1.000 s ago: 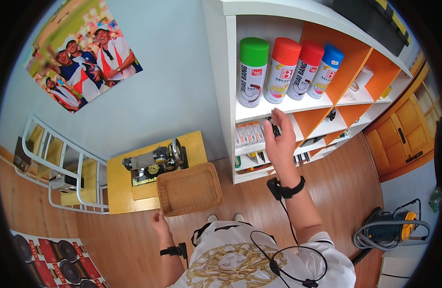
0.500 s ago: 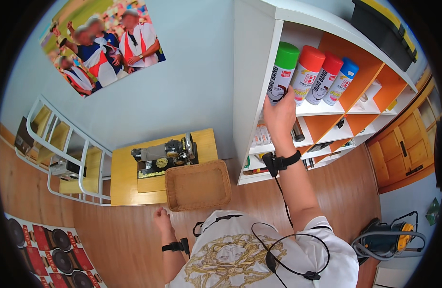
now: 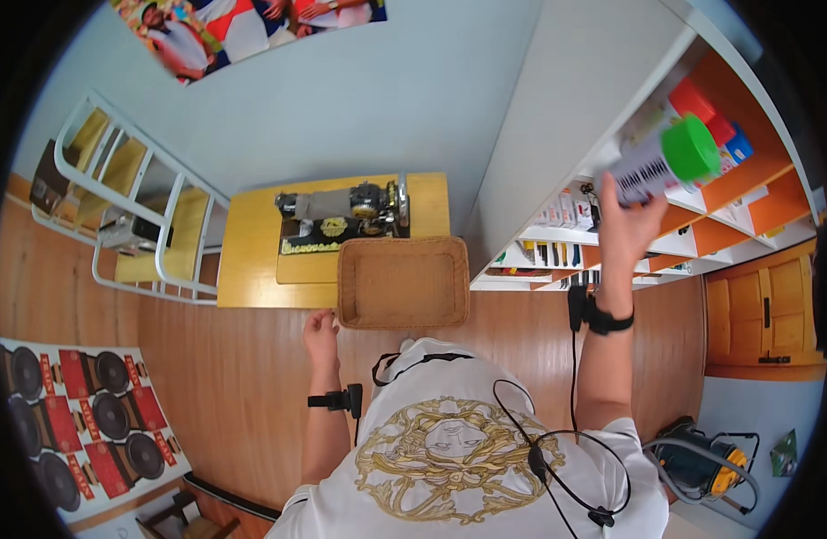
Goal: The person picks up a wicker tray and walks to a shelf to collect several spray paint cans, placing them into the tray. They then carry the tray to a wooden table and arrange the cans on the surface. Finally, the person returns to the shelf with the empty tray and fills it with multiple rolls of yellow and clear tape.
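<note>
My right hand (image 3: 631, 226) is closed around a white spray can (image 3: 641, 172) with a green cap (image 3: 690, 149). The can is tilted, its cap toward the upper right, in front of the white shelf unit (image 3: 566, 135). Behind it are spray cans with red caps (image 3: 692, 97) and one with a blue cap (image 3: 738, 144), partly hidden. My left hand (image 3: 321, 336), its fingers curled with nothing visible in them, is low beside the near left corner of a brown woven basket (image 3: 402, 314). The basket overlaps the front of a wooden sewing table (image 3: 243, 269).
A black sewing machine (image 3: 341, 216) stands on the table behind the basket. To the left is a white metal rack (image 3: 162, 260). Lower shelf compartments hold small goods (image 3: 557, 254). A vacuum cleaner (image 3: 701, 454) stands at the lower right, and a cable (image 3: 573, 377) hangs from my right wrist.
My right hand has lifted the green-capped spray can off the shelf and tilted it. My left hand has come closer to the basket and the table edge. The whole view has shifted.
</note>
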Available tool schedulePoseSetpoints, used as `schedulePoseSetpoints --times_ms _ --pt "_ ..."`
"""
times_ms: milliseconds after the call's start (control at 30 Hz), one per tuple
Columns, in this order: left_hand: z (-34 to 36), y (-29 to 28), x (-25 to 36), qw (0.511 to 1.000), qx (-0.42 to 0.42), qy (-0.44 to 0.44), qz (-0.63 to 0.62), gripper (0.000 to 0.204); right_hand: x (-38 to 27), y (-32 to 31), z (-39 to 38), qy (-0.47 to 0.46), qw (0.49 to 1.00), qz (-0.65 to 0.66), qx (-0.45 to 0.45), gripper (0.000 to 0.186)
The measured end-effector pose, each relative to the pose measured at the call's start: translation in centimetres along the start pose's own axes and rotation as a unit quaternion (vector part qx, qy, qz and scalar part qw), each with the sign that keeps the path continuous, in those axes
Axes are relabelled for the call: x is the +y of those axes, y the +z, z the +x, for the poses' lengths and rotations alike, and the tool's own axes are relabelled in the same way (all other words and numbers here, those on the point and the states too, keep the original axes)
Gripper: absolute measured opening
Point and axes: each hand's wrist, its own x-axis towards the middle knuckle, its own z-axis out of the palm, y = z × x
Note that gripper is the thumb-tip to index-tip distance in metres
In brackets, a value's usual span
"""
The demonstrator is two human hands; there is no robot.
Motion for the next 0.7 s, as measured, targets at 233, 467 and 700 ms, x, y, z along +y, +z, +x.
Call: schedulePoseSetpoints --times_ms 233,467,700 --pt "-2.1 1.5 4.7 0.980 -0.180 0.090 -0.001 0.035 -2.7 -6.3 -11.0 -0.092 0.989 -0.039 -0.108 0.051" --pt "-6.5 10.2 12.3 0.869 -0.449 0.202 0.048 0.077 -5.5 1.1 -18.5 0.040 0.842 -0.041 -0.537 0.066" --pt "-3.7 13.0 9.1 0.935 -0.329 0.126 0.023 0.065 -4.2 8.4 -23.3 -0.002 0.734 -0.127 -0.667 0.062"
